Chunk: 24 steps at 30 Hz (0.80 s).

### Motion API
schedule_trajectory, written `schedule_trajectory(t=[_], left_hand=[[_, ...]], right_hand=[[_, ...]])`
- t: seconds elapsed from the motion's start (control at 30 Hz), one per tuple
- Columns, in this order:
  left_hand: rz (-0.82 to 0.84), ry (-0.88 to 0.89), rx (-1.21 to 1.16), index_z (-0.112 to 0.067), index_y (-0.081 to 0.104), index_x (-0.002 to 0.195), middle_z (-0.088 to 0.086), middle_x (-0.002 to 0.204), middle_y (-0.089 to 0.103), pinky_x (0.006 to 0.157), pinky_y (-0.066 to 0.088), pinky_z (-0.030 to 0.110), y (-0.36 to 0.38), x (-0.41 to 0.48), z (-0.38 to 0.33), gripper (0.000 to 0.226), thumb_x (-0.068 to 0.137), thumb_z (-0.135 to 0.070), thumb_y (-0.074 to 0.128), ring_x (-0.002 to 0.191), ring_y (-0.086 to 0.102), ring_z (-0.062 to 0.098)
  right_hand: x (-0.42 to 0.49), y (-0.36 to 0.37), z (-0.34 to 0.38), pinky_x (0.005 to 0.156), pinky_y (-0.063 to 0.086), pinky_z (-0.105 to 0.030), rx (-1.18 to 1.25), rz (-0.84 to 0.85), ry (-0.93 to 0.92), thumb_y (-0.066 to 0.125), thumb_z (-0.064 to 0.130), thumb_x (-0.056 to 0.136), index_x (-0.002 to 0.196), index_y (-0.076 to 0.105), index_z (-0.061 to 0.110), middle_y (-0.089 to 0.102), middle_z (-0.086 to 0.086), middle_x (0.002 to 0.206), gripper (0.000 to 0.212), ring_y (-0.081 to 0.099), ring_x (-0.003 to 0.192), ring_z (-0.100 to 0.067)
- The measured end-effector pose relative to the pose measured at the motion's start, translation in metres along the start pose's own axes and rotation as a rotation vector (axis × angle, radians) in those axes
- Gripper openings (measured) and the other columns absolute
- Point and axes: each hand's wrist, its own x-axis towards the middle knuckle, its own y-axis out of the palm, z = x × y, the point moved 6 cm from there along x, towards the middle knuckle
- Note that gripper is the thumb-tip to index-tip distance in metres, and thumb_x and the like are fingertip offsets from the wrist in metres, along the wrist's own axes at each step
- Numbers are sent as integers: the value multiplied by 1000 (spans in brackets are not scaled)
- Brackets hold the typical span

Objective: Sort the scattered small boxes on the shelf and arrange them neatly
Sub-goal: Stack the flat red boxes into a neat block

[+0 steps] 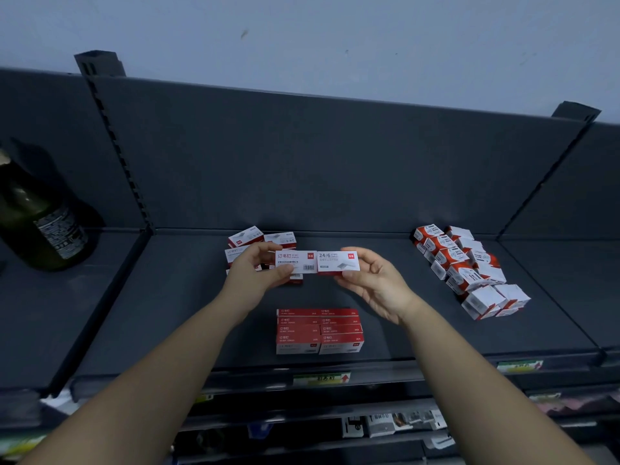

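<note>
Two small red-and-white staple boxes are held end to end and touching, in the air above the middle of the shelf (167,313). The left staple box (296,261) shows a barcode face. It is pinched by the left hand (255,268), with the thumb below and the fingers curled over its top edge. The right staple box (338,262), marked 24/6, is pinched at its outer end by the right hand (372,280) in much the same way. Both printed faces are turned toward the camera.

Directly below, near the shelf's front edge, a tidy block of staple boxes (318,330) is laid in two columns, red sides up. Behind the left hand, close to the shelf's back edge, a few loose boxes (261,238) are seen lying at odd angles, partly hidden. A tumbled heap of boxes (466,266) is spread from the back right corner forward along the right side.

The step in hand is judged to be the pairing of the two boxes before they are added to the tidy block. It would be done well if the pair were kept flush and turned so the red sides match those below. The pair should then be lowered level against the block and the edges squared before release. Since the two faces differ, one box may need to be flipped.

A dark green bottle (40,213) stands on the neighbouring shelf bay to the left. A yellow price label (321,378) is fixed to the front rail.
</note>
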Motion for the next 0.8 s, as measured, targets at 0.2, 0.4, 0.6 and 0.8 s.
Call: schedule_trajectory(t=[0.2,0.4,0.6,0.8], left_hand=[[-10,-4,6,-14,63,109,12,113,66,87,58,41,-4,-2,0,34,80,-1,75,100,71,27],[10,-9,-9,-12,62,108,12,111,67,81,60,33,1,-7,-1,32,81,0,74,99,71,25],[13,-15,5,-10,61,112,11,113,66,83,60,35,1,-7,-1,35,81,0,74,100,71,24],[9,-24,-39,-9,60,111,9,108,67,80,60,31,3,-8,-2,34,82,2,72,98,71,25]], right_hand=[[1,3,-1,64,60,-27,-50,-63,-9,56,-14,89,126,54,12,72,-16,99,45,73,76,-25],[-1,8,0,70,57,-28,-18,-91,-65,50,-7,96,107,61,8,68,-9,94,22,64,83,-22],[1,5,2,88,55,-38,-283,-134,-172,55,-16,90,132,50,29,58,-3,129,62,64,104,-20],[1,8,4,85,58,-34,-157,-124,-184,57,-16,89,128,51,18,65,-18,120,53,67,104,-29]])
